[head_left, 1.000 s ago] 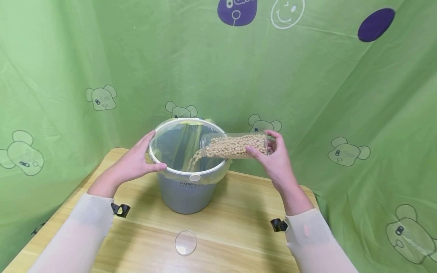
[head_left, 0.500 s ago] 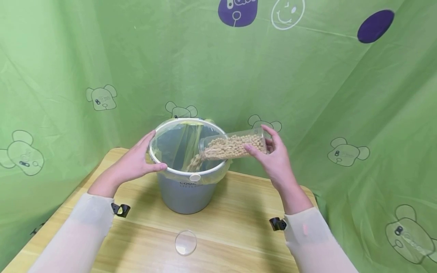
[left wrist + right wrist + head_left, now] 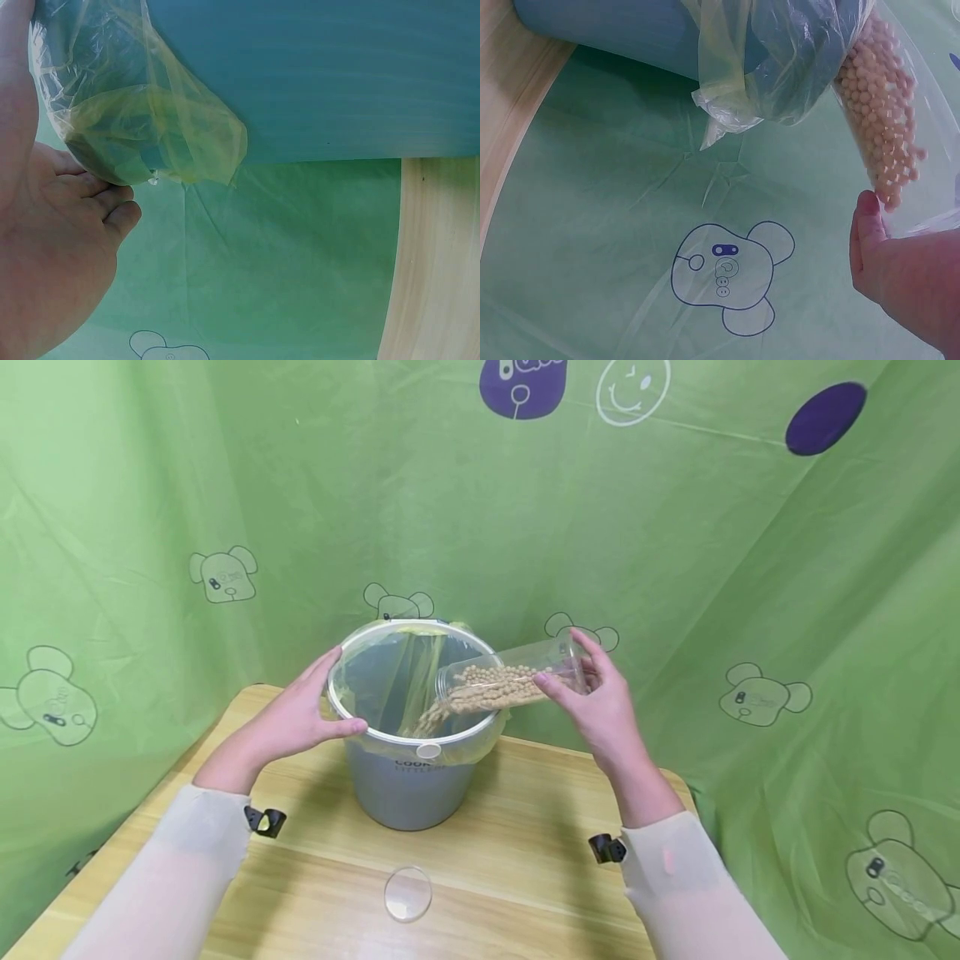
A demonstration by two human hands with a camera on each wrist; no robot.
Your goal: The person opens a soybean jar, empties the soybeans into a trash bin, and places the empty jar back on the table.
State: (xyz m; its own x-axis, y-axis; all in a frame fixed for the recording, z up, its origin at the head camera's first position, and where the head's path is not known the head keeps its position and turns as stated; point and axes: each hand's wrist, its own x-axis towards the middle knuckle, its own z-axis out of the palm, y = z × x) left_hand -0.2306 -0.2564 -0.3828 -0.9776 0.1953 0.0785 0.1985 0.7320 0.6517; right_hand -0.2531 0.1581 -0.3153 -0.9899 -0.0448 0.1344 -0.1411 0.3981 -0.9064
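A grey trash can (image 3: 408, 793) with a white rim and a translucent yellow liner (image 3: 191, 135) stands on the table. My left hand (image 3: 296, 710) holds the rim at its left, thumb along the front and fingers curled against the outside. My right hand (image 3: 603, 710) grips a clear jar (image 3: 525, 654) near its base. The jar lies tilted, mouth down over the can's opening. Round beige beans (image 3: 487, 689), of a kind I cannot tell for sure, pour from it into the liner. The can's bottom inside is hidden.
A clear round lid (image 3: 408, 894) lies on the wooden table (image 3: 510, 860) in front of the can. Green printed curtains (image 3: 675, 568) hang close behind the table and along both sides.
My right hand has raised the jar's base, so it tilts more steeply. Beans have flowed out and fewer remain inside. The left hand and trash can have stayed put.
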